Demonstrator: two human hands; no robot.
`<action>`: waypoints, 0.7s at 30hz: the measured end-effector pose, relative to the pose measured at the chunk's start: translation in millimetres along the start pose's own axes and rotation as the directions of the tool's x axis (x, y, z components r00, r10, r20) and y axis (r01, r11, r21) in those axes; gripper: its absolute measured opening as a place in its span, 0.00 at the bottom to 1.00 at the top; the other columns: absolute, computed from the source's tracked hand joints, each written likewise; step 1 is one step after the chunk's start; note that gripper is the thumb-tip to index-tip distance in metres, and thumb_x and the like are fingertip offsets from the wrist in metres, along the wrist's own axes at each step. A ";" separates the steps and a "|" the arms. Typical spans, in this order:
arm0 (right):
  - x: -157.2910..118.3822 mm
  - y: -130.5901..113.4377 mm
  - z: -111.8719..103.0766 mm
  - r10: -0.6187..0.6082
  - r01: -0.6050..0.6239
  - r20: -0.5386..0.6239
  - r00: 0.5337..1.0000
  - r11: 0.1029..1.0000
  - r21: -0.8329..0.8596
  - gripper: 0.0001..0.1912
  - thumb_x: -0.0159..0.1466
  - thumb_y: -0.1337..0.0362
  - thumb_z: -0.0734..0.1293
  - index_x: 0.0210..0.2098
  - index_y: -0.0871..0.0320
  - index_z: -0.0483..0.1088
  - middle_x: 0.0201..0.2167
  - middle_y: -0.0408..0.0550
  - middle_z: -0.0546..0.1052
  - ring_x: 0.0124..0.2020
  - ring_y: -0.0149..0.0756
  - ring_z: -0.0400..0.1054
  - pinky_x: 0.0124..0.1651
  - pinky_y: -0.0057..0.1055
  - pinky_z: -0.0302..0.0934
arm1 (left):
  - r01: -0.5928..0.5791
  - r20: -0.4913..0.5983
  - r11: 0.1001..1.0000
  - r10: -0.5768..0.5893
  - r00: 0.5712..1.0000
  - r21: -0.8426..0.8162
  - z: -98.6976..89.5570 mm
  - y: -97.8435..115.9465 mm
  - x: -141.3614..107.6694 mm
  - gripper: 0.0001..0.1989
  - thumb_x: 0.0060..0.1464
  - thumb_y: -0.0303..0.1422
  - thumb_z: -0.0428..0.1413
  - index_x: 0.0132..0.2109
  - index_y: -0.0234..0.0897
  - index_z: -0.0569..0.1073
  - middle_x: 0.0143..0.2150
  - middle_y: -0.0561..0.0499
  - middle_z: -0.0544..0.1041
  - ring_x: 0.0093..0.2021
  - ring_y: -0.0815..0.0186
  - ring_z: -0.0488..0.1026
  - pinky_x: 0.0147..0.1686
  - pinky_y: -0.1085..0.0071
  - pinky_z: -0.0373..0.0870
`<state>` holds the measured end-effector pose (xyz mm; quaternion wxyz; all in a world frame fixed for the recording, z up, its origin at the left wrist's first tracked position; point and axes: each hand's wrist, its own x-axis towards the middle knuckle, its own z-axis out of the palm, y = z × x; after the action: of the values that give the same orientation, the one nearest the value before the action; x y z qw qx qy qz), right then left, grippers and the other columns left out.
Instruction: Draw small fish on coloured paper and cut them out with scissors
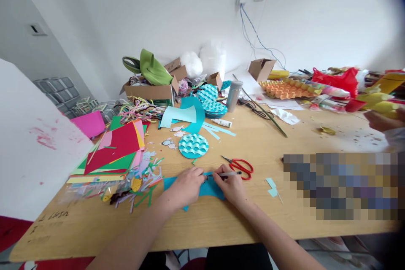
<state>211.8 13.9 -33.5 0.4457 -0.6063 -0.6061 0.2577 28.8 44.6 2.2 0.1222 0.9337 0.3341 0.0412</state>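
Note:
A blue sheet of paper (209,189) lies on the table beneath both hands. My left hand (187,184) presses on its left part, fingers together near the pen tip; whether it pinches something small is hidden. With my right hand (228,183) I hold a pen (230,174), its tip low over the paper. Red-handled scissors (242,168) lie just beyond my right hand. A round disc with teal waves (193,146) rests farther back, with small fish cutouts (169,143) to its left.
Coloured paper sheets (110,152) and scraps cover the left side. Behind stand a cardboard box (152,93) and a metal bottle (234,96). A green stick (268,116) lies back right. Another person's hand (384,121) holds something yellow at the right.

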 end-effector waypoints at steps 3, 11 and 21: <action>-4.0 2.9 1.4 -0.037 0.037 0.001 0.999 0.999 -0.020 0.11 0.61 0.57 0.62 0.26 0.55 0.65 0.20 0.44 0.72 0.22 0.34 0.65 0.24 0.28 0.55 | -0.015 0.014 1.000 0.015 1.000 -0.015 1.9 -5.0 3.3 0.15 0.66 0.26 0.43 0.48 0.36 0.74 0.43 0.47 0.72 0.46 0.61 0.69 0.44 0.67 0.66; -14.9 2.4 5.0 -0.087 0.087 -0.005 0.996 0.996 -0.038 0.11 0.63 0.58 0.61 0.27 0.55 0.66 0.21 0.44 0.72 0.22 0.33 0.65 0.25 0.28 0.56 | -0.027 0.039 0.999 0.028 0.999 -0.020 1.7 -15.0 11.7 0.15 0.68 0.34 0.45 0.42 0.36 0.76 0.39 0.48 0.72 0.40 0.63 0.70 0.38 0.69 0.64; -21.2 -2.9 5.5 -0.131 0.129 -0.009 0.991 0.982 -0.138 0.12 0.65 0.58 0.60 0.26 0.54 0.62 0.20 0.42 0.69 0.22 0.33 0.63 0.26 0.28 0.54 | -0.055 0.035 0.998 0.055 0.998 -0.017 -5.1 -13.4 10.2 0.13 0.66 0.31 0.48 0.39 0.37 0.76 0.38 0.48 0.71 0.40 0.62 0.70 0.37 0.69 0.64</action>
<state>202.8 -5.7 -38.5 0.4245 -0.5969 -0.6566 0.1803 27.6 62.1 3.7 0.1344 0.9421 0.3058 0.0305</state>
